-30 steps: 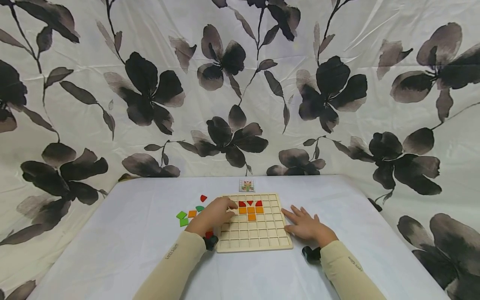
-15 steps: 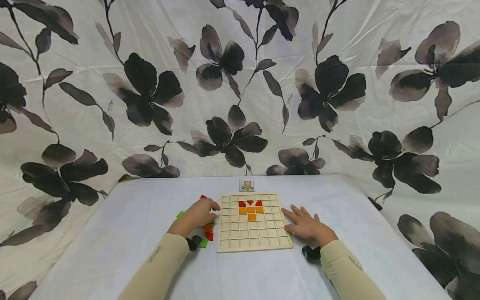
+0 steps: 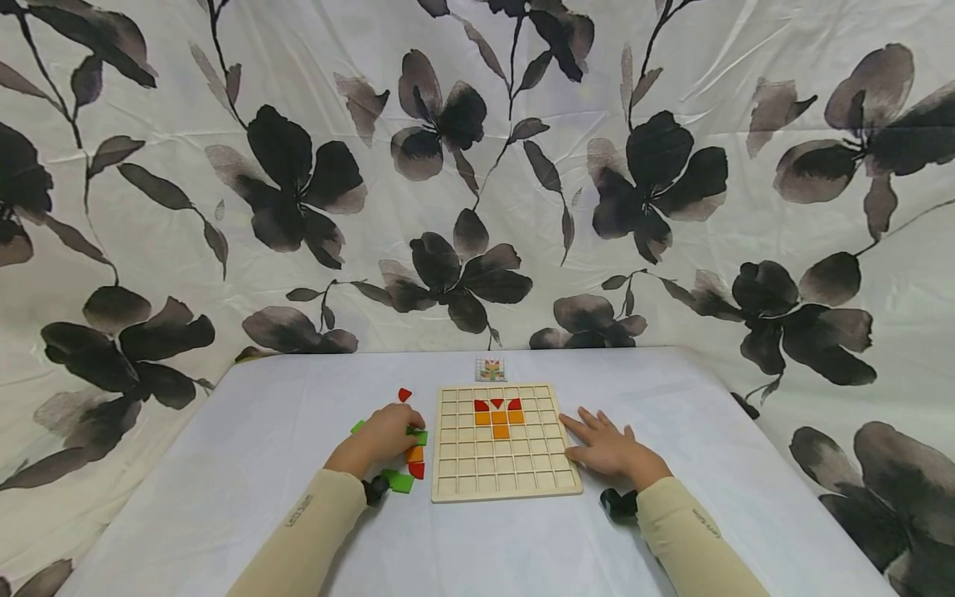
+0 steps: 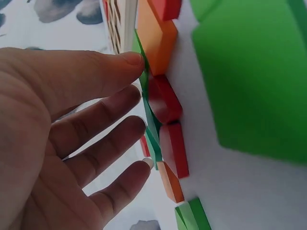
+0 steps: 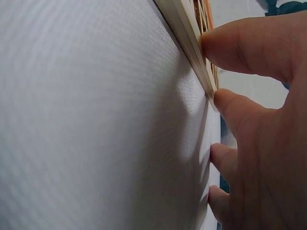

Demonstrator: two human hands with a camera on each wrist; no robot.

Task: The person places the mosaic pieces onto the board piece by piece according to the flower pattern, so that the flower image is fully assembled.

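Left hand (image 3: 382, 433) at the loose tiles, right hand (image 3: 606, 452) at the edge of the gridded board (image 3: 462, 473).

The left grip is apart: thumb and fingers reach, loosely extended, to a row of loose tiles (image 4: 158, 40) in green, orange and red, the thumb tip at an orange and a green one; the tiles lie on the white-covered desk (image 3: 582, 547) just left of the board. The right grip is also apart, fingers spread, thumb and forefinger touching the board's right side. Set in the board are four orange squares (image 3: 499, 418) in a T below three red pieces (image 3: 515, 405). Beyond it lies a small pattern card (image 3: 490, 370). Each beige sleeve bears small dark lettering (image 3: 298, 510), too small to read surely. Behind hangs a flower-printed cloth (image 3: 455, 166).
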